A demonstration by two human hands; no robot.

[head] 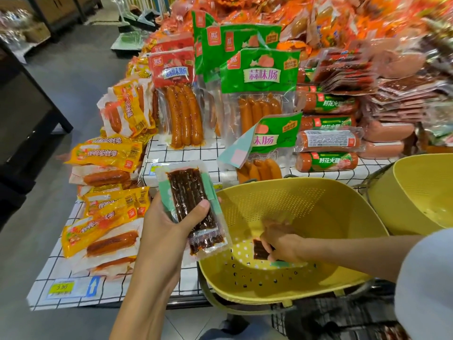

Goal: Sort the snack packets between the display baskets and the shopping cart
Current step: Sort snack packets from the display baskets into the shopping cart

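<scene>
Far left, table [49,273] with grid-print cloth: one yellow price tag [61,287] on its edge. Above that are yellow sausage packets [107,153], at least five lying flat, plus a stacked bunch behind whose count is unclear.

Next, one red sausage pack [175,69] stands upright with four sausages showing, and a second red one sits just behind it.

Left hand [164,224] is over the table edge, just left of the basket rim. Grip: thumb across the front, fingers behind, holding a dark snack packet [190,192]. A second packet [208,239] pokes out underneath, so two in that hand as far as I can tell.

Centre: green sausage packs [259,69], about four standing and one more leaning lower down.

Below them is a yellow basket [306,200], perforated. Right hand [282,244] is down inside it, blurred. Grip is curled round one basket packet [260,251], dark, near the basket floor.

Right of the green packs: four sausage logs [327,141] with green labels, stacked one above another. Further right is a pile of flat dark-red packs [404,94], too blurred to count.

Far right: second basket [421,192], also yellow, just beside the first. Can't tell if they touch.
</scene>
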